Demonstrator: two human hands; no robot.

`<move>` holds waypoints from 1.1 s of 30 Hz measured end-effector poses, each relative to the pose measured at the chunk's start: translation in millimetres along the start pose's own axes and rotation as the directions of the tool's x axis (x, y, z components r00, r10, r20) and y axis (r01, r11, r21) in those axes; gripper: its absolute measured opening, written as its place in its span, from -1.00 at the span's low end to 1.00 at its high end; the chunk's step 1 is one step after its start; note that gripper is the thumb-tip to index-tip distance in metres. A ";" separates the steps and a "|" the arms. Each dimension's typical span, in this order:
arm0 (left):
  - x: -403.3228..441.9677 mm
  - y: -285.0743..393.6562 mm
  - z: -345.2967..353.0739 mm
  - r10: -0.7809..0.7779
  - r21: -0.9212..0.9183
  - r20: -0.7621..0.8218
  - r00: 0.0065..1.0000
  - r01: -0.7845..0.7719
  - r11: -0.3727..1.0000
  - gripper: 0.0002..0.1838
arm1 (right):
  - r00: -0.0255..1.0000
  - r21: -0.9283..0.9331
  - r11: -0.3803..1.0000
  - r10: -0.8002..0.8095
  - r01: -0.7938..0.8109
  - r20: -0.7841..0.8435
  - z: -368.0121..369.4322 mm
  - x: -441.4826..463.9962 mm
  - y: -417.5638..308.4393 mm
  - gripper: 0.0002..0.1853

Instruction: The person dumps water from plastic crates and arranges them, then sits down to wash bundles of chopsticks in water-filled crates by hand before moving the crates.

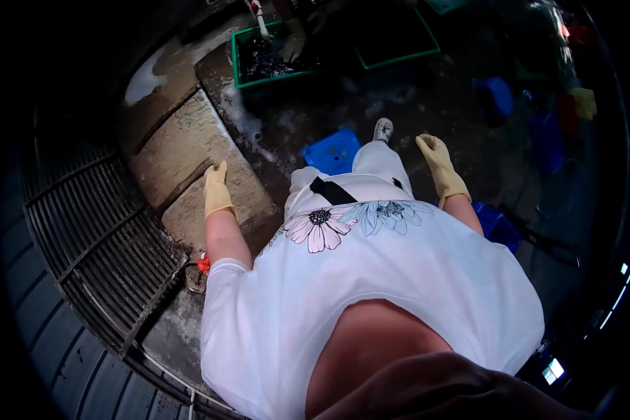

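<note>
over stone slabs [189,133]: left hand [218,189] | near white shoe [383,131]: right hand [439,168] | both grips: cannot tell

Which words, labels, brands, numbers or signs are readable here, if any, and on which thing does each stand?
No readable text.
White shirt: printed flowers, no letters seen.
Left glove and right glove: no lettering visible.
Shoe: dark marks, too small to identify.
Bright patch, lower right: too small and blurred to read.
</note>
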State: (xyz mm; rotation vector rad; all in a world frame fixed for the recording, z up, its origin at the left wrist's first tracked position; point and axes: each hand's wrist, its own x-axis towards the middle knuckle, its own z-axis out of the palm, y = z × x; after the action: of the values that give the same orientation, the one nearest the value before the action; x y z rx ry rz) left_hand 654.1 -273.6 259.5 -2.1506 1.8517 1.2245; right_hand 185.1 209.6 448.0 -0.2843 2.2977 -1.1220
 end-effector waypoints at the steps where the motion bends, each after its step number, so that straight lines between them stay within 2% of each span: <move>1: 10.9 7.3 12.5 -0.048 -0.009 0.020 0.999 0.049 0.999 -0.45 | 1.000 -0.004 1.000 -0.003 0.003 0.009 -4.1 9.7 3.7 -0.55; 2: 15.3 12.0 31.0 -0.013 -0.107 0.033 0.999 0.017 0.994 -0.46 | 0.997 0.025 0.998 0.065 -0.066 0.050 -7.1 21.1 8.2 -0.56; 3: 3.9 29.4 41.4 -0.028 -0.115 0.021 0.999 0.031 0.993 -0.46 | 0.987 0.050 0.990 0.130 -0.135 0.098 -9.6 36.7 19.0 -0.57; 4: -19.7 57.6 52.9 -0.049 -0.088 0.035 0.998 0.052 0.995 -0.45 | 0.990 0.065 0.991 0.108 -0.114 0.092 -10.2 55.5 42.1 -0.57; 5: -38.1 74.5 62.2 -0.078 -0.058 0.048 0.996 0.080 0.995 -0.43 | 0.974 0.072 0.981 0.168 -0.180 0.152 -15.1 70.1 47.0 -0.57; 6: -34.7 75.0 81.7 -0.150 0.036 0.057 0.987 0.148 0.988 -0.34 | 0.974 0.048 0.984 0.162 -0.172 0.160 -18.4 88.0 62.4 -0.56; 7: -50.4 97.2 86.9 -0.168 0.030 0.033 0.985 0.167 0.986 -0.34 | 0.973 0.034 0.986 0.156 -0.164 0.167 -18.3 106.6 68.3 -0.55; 9: -99.9 130.7 101.9 -0.151 0.286 0.025 0.988 0.138 0.948 -0.24 | 0.951 0.088 0.964 0.227 -0.249 0.207 -24.8 134.2 73.9 -0.57; 11: -120.2 169.5 113.9 -0.232 0.439 -0.033 0.972 0.222 0.870 -0.19 | 0.936 0.022 0.959 0.269 -0.281 0.229 -31.4 166.1 70.9 -0.55; 12: -102.9 156.7 130.0 -0.221 0.404 -0.065 0.973 0.228 0.886 -0.23 | 0.936 0.012 0.967 0.243 -0.254 0.255 -33.5 182.6 64.5 -0.55; 13: -105.4 175.2 128.0 -0.228 0.431 -0.058 0.972 0.231 0.872 -0.23 | 0.933 -0.008 0.973 0.224 -0.231 0.283 -35.8 197.0 61.8 -0.56; 14: -106.3 194.6 129.8 -0.197 0.344 -0.021 0.980 0.192 0.919 -0.26 | 0.948 -0.009 0.991 0.134 -0.137 0.288 -34.4 213.8 69.6 -0.57; 15: -108.4 218.6 131.2 -0.162 0.246 0.011 0.987 0.155 0.957 -0.29 | 0.944 -0.092 0.990 0.133 -0.110 0.303 -37.9 225.7 48.3 -0.57; 16: -108.5 234.7 132.6 -0.079 0.223 0.015 0.997 0.074 0.972 -0.36 | 0.945 -0.110 0.987 0.142 -0.115 0.294 -36.6 236.0 35.6 -0.57; 17: -108.8 254.1 130.1 -0.089 0.232 0.021 0.996 0.082 0.969 -0.36 | 0.947 -0.128 0.985 0.148 -0.115 0.286 -30.8 246.9 29.8 -0.58; 19: -104.5 284.4 127.0 0.029 0.308 0.045 0.999 -0.041 0.950 -0.39 | 0.948 -0.110 0.990 0.120 -0.092 0.293 -9.8 268.5 35.5 -0.58; 20: -91.7 279.2 136.4 0.021 0.311 0.047 0.999 -0.034 0.950 -0.39 | 0.951 -0.088 0.994 0.082 -0.059 0.296 1.4 275.2 39.9 -0.58; 22: -60.6 264.0 150.9 0.080 0.224 0.006 0.997 -0.080 0.971 -0.38 | 0.935 -0.044 0.992 0.125 -0.117 0.331 23.6 273.1 10.8 -0.59; 23: -43.3 258.6 154.0 0.029 0.174 0.084 0.996 -0.043 0.984 -0.34 | 0.918 0.004 0.985 0.158 -0.171 0.365 41.6 273.4 -1.9 -0.59; 25: -17.0 249.8 165.3 0.001 0.177 0.115 0.993 -0.022 0.984 -0.31 | 0.886 0.053 0.984 0.130 -0.171 0.446 95.2 280.6 35.4 -0.58; 27: 3.4 251.3 173.3 0.079 0.251 0.109 0.991 -0.105 0.962 -0.29 | 0.868 0.095 0.981 0.102 -0.169 0.486 149.6 298.5 55.9 -0.59; 28: 13.1 248.6 177.1 0.186 0.238 0.092 0.978 -0.203 0.950 -0.28 | 0.881 -0.061 0.995 0.098 -0.079 0.463 171.1 298.0 40.1 -0.61; 29: 19.6 256.0 174.6 0.171 0.266 0.114 0.979 -0.195 0.944 -0.19 | 0.897 -0.018 0.995 0.093 -0.094 0.431 187.1 284.6 0.2 -0.62; 31: 47.8 254.9 178.1 0.135 0.305 0.089 0.987 -0.156 0.940 -0.09 | 0.847 0.009 0.976 0.186 -0.220 0.497 246.2 286.6 -8.5 -0.61; 33: 79.5 259.1 179.9 0.070 0.290 0.065 0.995 -0.086 0.953 -0.01 | 0.808 -0.025 0.973 0.206 -0.231 0.552 290.9 286.4 -35.2 -0.62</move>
State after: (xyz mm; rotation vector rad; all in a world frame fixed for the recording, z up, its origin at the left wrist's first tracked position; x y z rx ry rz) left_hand 336.9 -319.5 203.8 -1.8879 1.9686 0.9369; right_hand 114.2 -123.2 219.9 -0.2743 1.7344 -0.8322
